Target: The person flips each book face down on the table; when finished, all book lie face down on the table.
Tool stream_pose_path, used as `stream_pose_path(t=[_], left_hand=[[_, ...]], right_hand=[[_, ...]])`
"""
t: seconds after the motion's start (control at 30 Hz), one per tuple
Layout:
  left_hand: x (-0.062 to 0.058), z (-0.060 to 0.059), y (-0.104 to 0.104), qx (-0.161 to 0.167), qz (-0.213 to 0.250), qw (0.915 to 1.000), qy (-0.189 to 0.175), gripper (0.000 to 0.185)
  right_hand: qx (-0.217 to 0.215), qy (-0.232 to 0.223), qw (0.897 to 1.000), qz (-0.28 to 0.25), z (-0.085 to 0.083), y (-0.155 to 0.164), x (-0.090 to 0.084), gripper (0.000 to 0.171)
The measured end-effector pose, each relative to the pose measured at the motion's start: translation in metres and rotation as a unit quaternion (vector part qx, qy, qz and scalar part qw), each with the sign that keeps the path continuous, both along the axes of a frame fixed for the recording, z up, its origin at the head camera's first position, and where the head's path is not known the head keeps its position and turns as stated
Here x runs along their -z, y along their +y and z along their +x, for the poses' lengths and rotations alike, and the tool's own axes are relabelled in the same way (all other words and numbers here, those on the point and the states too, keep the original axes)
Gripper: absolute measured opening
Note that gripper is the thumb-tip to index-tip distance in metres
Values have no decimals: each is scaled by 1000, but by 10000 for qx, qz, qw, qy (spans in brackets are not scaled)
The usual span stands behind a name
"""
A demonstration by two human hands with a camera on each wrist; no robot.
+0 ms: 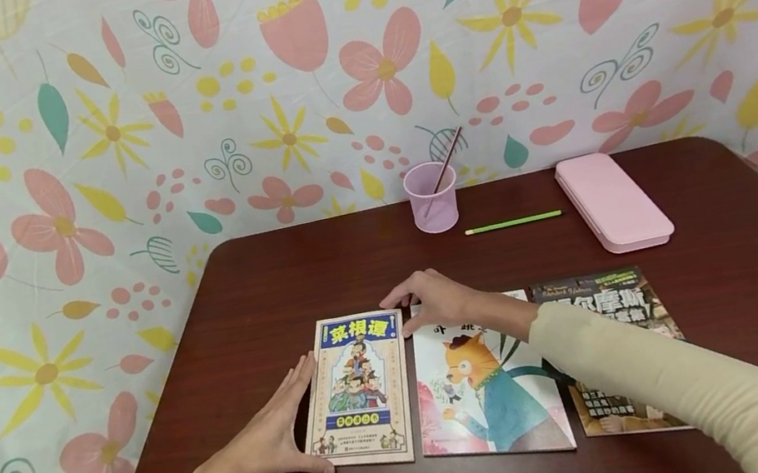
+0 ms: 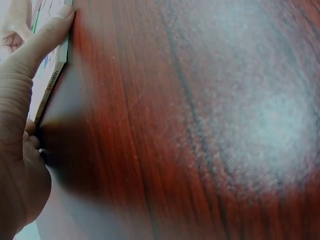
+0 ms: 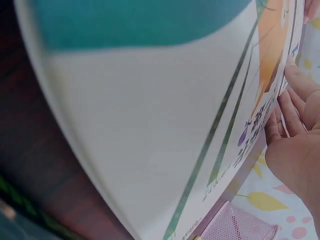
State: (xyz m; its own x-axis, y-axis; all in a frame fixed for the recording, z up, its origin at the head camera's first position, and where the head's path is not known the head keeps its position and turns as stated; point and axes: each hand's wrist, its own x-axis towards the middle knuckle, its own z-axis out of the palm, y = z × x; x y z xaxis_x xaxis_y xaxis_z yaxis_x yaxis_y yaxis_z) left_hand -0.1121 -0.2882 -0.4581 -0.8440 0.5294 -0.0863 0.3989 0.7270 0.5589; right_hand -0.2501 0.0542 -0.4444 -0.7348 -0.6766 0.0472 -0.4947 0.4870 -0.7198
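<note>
Three books lie in a row on the dark red-brown table. The left one [image 1: 356, 388] has a cream cover with a blue title band and cartoon figures. My left hand [image 1: 266, 438] is spread beside it, fingertips along its left edge and thumb at its lower left corner; the left wrist view shows that thumb [image 2: 45, 37] on the book's edge. My right hand [image 1: 439, 298] reaches over the top of the middle book [image 1: 457, 417], a white one with an orange cat in blue, its thumb and fingertips at the left book's upper right corner.
A dark book [image 1: 635, 415] lies at the right, partly under my right sleeve [image 1: 645, 363]. Behind stand a pink mesh cup [image 1: 435, 210] with a pencil in it, a green pencil [image 1: 514, 223] and a pink case [image 1: 612, 200]. A flowered cloth [image 1: 326, 110] hangs behind the table.
</note>
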Motion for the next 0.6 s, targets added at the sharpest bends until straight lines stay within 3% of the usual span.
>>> stream_pose_path(t=[0.17,0.4,0.6], left_hand=[[0,0,0,-26,172,9997,-177,152],[2,0,0,-434,757,9951,-455,139],[1,-3,0,-607,1637,9820,-720,121]], right_hand=[[31,16,10000,-28,-2,-1,2,47],[-19,98,9999,-108,-3,-3,2,48],[84,2,9999,-146,-2,-3,2,48]])
